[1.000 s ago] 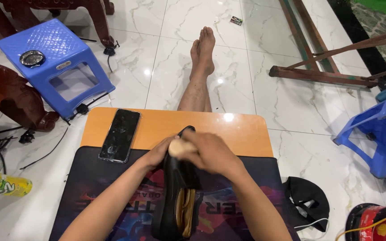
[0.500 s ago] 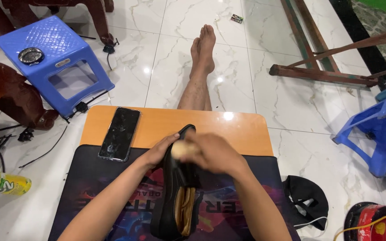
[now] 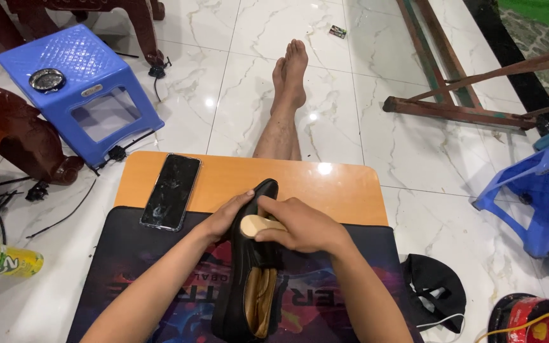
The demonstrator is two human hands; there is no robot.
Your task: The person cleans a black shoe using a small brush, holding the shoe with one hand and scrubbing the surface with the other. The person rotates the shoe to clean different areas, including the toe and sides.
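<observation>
Head view: I note a black leather slip-on shoe (image 3: pixel 249 273) with a tan insole, held toe-up above the dark printed mat (image 3: pixel 135 267) on the orange wooden surface (image 3: pixel 325 184). Left hand (image 3: pixel 231 215) is cupped against the shoe's left side near the toe, fingers curled on the leather. Right hand (image 3: pixel 303 225) is closed around a pale wooden-handled brush (image 3: pixel 254 225), pressing it on the shoe's upper. A black smartphone (image 3: pixel 171 190) lies flat, left of the shoe, apart from it.

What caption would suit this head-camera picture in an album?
Left hand steadies a black shoe on the mat while the right hand presses a wooden-handled brush to its toe.
</observation>
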